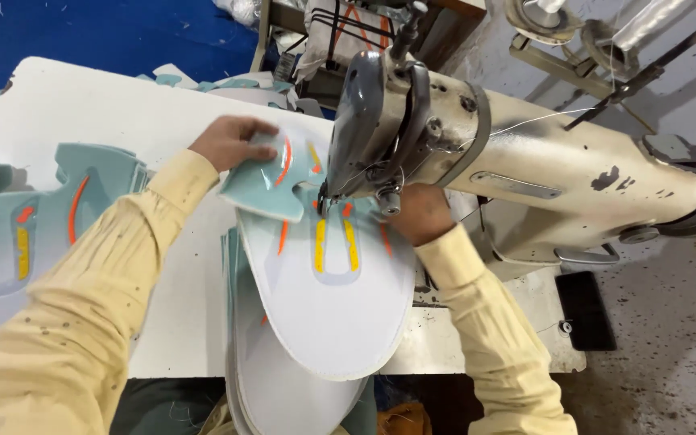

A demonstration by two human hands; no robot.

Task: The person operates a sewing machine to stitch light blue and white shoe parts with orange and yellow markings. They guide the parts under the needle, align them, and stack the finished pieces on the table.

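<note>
While the left hand (231,141) presses flat on a teal shoe-upper piece (271,181) at the sewing machine (477,153), the right hand (420,213) grips its far edge

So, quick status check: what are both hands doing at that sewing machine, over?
Left hand pressing teal shoe-upper piece flat. Right hand behind the sewing machine head, partly hidden. Piece at the needle; nothing blocking.

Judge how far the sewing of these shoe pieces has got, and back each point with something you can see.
Done: cannot tell from this view. In hand: the left hand presses a teal piece onto the white panel at the sewing machine needle; the right hand steadies it behind. Left: possibly the panels beneath it and a stack of similar pieces on the table.
</note>
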